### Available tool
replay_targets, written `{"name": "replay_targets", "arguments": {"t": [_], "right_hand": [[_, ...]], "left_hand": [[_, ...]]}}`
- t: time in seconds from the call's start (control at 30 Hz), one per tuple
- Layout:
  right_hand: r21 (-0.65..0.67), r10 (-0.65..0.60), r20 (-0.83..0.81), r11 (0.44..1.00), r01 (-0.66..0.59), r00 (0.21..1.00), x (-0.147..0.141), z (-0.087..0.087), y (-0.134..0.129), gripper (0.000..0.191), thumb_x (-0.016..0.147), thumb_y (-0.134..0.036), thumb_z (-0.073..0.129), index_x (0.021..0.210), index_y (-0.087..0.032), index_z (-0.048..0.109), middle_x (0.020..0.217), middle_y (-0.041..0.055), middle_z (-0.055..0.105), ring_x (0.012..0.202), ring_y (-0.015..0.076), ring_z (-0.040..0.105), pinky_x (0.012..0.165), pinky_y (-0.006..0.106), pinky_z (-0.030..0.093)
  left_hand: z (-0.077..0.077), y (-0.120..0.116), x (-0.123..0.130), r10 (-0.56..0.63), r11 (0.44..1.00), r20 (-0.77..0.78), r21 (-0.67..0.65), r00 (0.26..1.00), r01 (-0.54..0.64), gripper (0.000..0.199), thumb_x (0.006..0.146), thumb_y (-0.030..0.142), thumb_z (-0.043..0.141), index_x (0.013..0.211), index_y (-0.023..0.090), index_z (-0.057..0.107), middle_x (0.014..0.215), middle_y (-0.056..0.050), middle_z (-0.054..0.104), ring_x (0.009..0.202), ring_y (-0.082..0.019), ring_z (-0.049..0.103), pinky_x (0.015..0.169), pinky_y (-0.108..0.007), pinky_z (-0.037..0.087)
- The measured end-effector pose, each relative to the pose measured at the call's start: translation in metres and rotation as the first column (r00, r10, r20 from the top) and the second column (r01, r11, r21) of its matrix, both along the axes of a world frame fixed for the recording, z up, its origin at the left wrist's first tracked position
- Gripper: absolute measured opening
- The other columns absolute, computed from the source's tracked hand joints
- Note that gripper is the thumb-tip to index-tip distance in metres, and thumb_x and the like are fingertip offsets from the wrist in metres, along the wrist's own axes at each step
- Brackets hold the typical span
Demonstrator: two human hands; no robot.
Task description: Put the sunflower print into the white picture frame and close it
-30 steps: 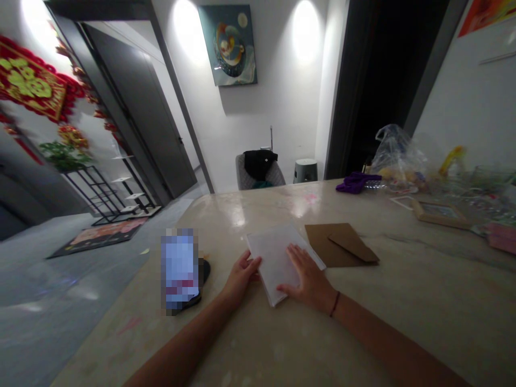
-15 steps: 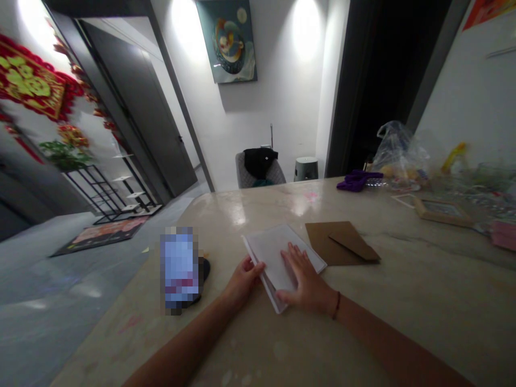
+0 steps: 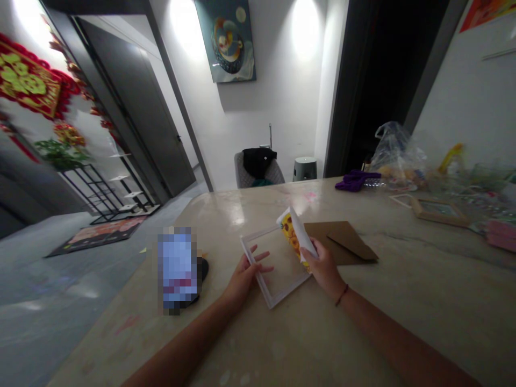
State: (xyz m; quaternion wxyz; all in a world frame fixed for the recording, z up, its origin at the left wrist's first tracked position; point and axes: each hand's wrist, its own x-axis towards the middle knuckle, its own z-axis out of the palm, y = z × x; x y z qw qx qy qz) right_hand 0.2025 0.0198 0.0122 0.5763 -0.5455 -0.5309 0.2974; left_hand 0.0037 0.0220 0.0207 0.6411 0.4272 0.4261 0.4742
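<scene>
My left hand point(image 3: 243, 278) grips the left side of a white picture frame point(image 3: 291, 292), thumb over the rim. Its other fingers are spread and show through the frame's opening. In my right hand point(image 3: 325, 270) is a sheet with a yellow sunflower picture point(image 3: 289, 232) on one face and plain white on the other. The sheet is tilted up and curled, above the frame's right part, which it partly hides. Just right of the frame, a brown backing board point(image 3: 342, 239) with a folding stand flap lies on the table.
A blurred-out screen-like object point(image 3: 177, 269) stands at the left of the marble-look table point(image 3: 403, 322). Toward the right are a purple cloth point(image 3: 355, 180), a clear plastic bag point(image 3: 397, 153), a wooden frame point(image 3: 439, 211) and a pink item point(image 3: 500, 234). A chair point(image 3: 258, 166) stands beyond the far edge.
My right hand, flat on the white sheet before, has lifted it out of the frame and swung it rightward, showing its sunflower face. The frame's opening is now see-through.
</scene>
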Motion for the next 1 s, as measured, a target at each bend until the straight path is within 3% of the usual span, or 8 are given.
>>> {"name": "replay_targets", "arguments": {"t": [0.3,0.43,0.57,0.63,0.7,0.77,0.87,1.0], "right_hand": [[-0.009,0.031,-0.031,0.999,-0.031,0.999,0.004,-0.003,0.002,0.034,0.072,-0.039,0.052,0.095,-0.014,0.057,0.083,0.0065,0.066,0.073,0.0192,0.061,0.063,0.029,0.049],[0.012,0.052,0.042,0.999,-0.053,0.998,0.0,-0.005,0.0,0.04,0.072,-0.039,0.054,0.102,-0.013,0.057,0.085,0.0071,0.066,0.073,0.0188,0.062,0.062,0.027,0.049],[0.059,0.054,0.212,0.996,-0.067,0.976,-0.005,-0.006,-0.005,0.041,0.075,-0.037,0.053,0.108,-0.014,0.056,0.095,0.0092,0.066,0.081,0.0208,0.063,0.069,0.029,0.05],[0.071,0.053,0.339,0.994,-0.082,0.939,-0.009,-0.006,-0.007,0.039,0.077,-0.034,0.051,0.111,-0.016,0.055,0.1,0.0096,0.066,0.087,0.0219,0.063,0.075,0.031,0.05],[0.083,0.034,0.461,0.993,-0.081,0.887,-0.014,-0.008,-0.009,0.037,0.079,-0.032,0.049,0.113,-0.017,0.054,0.103,0.01,0.065,0.091,0.0225,0.062,0.079,0.033,0.048],[0.096,0.003,0.557,0.993,-0.068,0.83,-0.018,-0.01,-0.011,0.037,0.08,-0.032,0.048,0.114,-0.016,0.054,0.102,0.0111,0.065,0.092,0.0227,0.062,0.081,0.034,0.048],[0.113,-0.001,0.672,0.988,-0.101,0.74,-0.024,-0.011,-0.014,0.039,0.08,-0.034,0.049,0.113,-0.014,0.055,0.1,0.0125,0.065,0.093,0.0228,0.06,0.085,0.036,0.046],[0.089,0.049,0.807,0.975,-0.204,0.588,-0.029,-0.011,-0.021,0.045,0.077,-0.043,0.052,0.111,-0.014,0.056,0.11,0.0137,0.061,0.104,0.0265,0.053,0.097,0.045,0.035]], "left_hand": [[-0.001,0.0,0.0,0.045,0.999,-0.053,0.006,0.998,-0.045,0.062,0.071,0.017,0.06,0.126,0.019,0.031,0.123,-0.017,0.053,0.076,-0.02,0.066,0.05,-0.027,0.053],[-0.01,0.007,-0.003,0.134,0.982,-0.216,0.159,0.967,-0.101,0.059,0.071,0.023,0.062,0.125,0.018,0.037,0.122,-0.015,0.054,0.086,-0.02,0.064,0.066,-0.029,0.054],[-0.018,0.013,-0.008,0.387,0.894,-0.492,0.409,0.78,-0.186,0.069,0.068,0.024,0.066,0.129,0.018,0.036,0.123,-0.014,0.054,0.113,-0.027,0.05,0.092,-0.044,0.042],[-0.018,0.011,-0.01,0.521,0.813,-0.585,0.562,0.622,-0.152,0.051,0.068,0.024,0.065,0.116,0.017,0.052,0.128,-0.013,0.049,0.124,-0.029,0.038,0.102,-0.048,0.03],[-0.015,0.008,-0.009,0.587,0.742,-0.609,0.668,0.534,-0.054,0.028,0.077,0.028,0.055,0.102,0.019,0.062,0.131,-0.009,0.047,0.128,-0.027,0.031,0.104,-0.047,0.024],[-0.01,0.003,-0.007,0.545,0.723,-0.628,0.688,0.555,0.068,0.026,0.082,0.032,0.047,0.096,0.022,0.066,0.123,-0.007,0.054,0.119,-0.024,0.042,0.102,-0.044,0.029],[-0.007,0.001,0.0,0.389,0.775,-0.665,0.61,0.637,0.164,0.032,0.085,0.037,0.041,0.093,0.022,0.067,0.103,-0.007,0.066,0.099,-0.021,0.056,0.092,-0.041,0.039],[-0.009,0.006,0.005,0.323,0.825,-0.617,0.555,0.718,0.105,0.032,0.079,0.041,0.048,0.087,0.018,0.069,0.099,-0.008,0.067,0.094,-0.024,0.058,0.089,-0.04,0.041]]}}
